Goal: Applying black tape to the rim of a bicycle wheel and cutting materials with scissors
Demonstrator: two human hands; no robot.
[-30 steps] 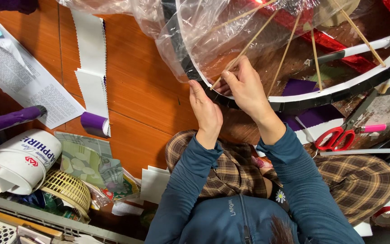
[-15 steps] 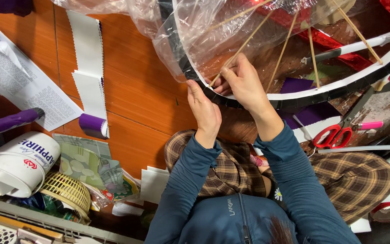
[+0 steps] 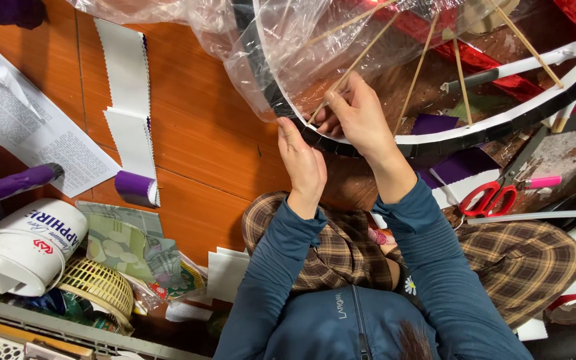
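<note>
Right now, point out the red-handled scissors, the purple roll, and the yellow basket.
red-handled scissors [image 3: 491,199]: head view, on a red handle loop.
purple roll [image 3: 135,184]: head view, on its purple side.
yellow basket [image 3: 98,285]: head view, on its woven wall.

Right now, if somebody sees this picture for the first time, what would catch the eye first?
Probably the big hoop frame at top right, with thin bamboo sticks as spokes and clear plastic film over it. Both hands work at its rim: the left hand and the right hand. Red-handled scissors lie at right.
</note>
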